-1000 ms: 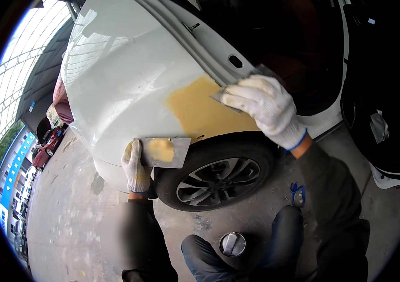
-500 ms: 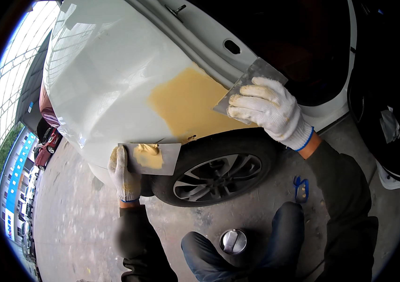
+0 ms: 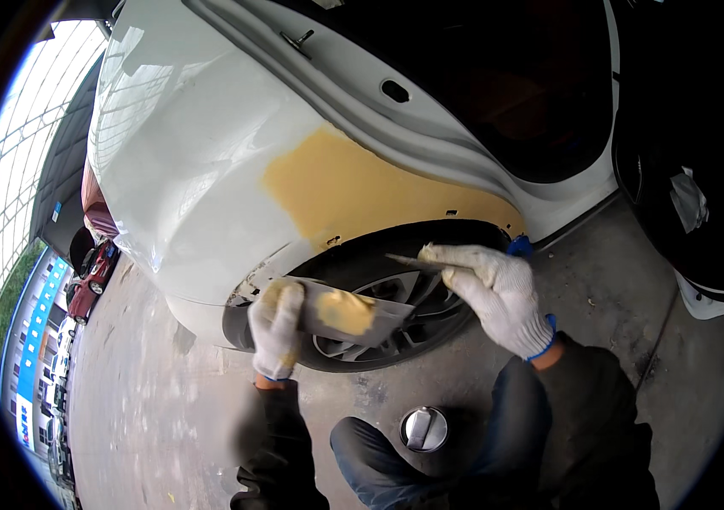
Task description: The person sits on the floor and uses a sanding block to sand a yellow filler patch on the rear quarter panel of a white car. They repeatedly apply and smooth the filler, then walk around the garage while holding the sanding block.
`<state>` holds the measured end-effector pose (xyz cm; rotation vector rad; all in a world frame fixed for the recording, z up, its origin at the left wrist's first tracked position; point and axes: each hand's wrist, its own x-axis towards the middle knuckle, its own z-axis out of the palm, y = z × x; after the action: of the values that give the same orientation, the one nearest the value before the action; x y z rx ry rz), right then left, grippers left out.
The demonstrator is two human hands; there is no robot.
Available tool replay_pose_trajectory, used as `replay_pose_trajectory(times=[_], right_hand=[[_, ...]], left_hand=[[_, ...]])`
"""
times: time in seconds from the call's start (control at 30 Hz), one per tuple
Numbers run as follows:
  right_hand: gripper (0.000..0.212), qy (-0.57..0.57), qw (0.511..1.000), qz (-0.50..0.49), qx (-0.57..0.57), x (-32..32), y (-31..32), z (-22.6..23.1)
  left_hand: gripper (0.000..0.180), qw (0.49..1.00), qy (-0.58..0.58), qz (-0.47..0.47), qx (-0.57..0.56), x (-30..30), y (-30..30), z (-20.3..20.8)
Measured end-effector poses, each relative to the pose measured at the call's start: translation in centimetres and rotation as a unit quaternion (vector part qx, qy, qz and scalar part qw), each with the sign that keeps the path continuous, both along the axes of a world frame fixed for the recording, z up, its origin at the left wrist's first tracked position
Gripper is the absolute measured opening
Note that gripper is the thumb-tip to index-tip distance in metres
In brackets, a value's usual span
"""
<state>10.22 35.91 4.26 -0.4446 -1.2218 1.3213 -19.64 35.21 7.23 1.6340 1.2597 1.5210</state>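
My gloved left hand (image 3: 277,327) is closed on the left end of a flat grey putty board (image 3: 379,327), which carries a lump of yellow filler (image 3: 345,311). To its right, my gloved right hand (image 3: 498,293) pinches a thin putty spreader (image 3: 413,262), seen nearly edge-on in front of the wheel. Both tools are apart from the car body. Above them, a broad patch of smooth yellow filler (image 3: 370,187) covers the white car panel (image 3: 183,153) over the wheel arch. The board and my right hand partly cover the wheel (image 3: 362,357).
The car's door opening (image 3: 498,93) is dark at the upper right, beside an open door (image 3: 693,170). A round metal lid or tin (image 3: 423,429) sits on the concrete floor (image 3: 149,382) between my knees. Parked cars (image 3: 94,276) stand far left.
My right hand has drawn the spreader off the panel, down and left toward the board. My left hand has shifted right and slightly down with the board, which is now tilted.
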Motion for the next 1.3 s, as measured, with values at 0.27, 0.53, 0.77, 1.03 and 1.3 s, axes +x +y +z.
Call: replay_pose_trajectory(times=[0.27, 0.53, 0.77, 1.03, 1.3], right_hand=[[0.023, -0.337, 0.914, -0.204, 0.095, -0.9, -3.8, -2.9], [0.034, -0.363, 0.719, -0.447, 0.389, -5.9, -3.9, -1.5], [0.028, -0.350, 0.830, -0.333, 0.278, -8.6, -4.0, -5.4], [0.022, 0.055, 0.934, -0.323, -0.144, -5.2, 1.6, -5.5], [0.034, -0.328, 0.652, -0.619, 0.289, -6.5, 7.2, -1.5]], left_hand=[[0.024, 0.991, -0.043, 0.106, 0.064, 3.0, -1.7, 1.1], [0.021, 0.991, -0.029, 0.113, 0.070, 6.3, -3.2, -0.7], [0.025, 0.977, -0.136, 0.133, 0.099, 1.1, -0.6, 1.0], [0.038, 0.785, 0.441, 0.183, 0.394, -10.1, 5.0, 1.1], [0.046, 0.878, 0.342, 0.197, 0.270, -12.9, 5.5, -0.7]])
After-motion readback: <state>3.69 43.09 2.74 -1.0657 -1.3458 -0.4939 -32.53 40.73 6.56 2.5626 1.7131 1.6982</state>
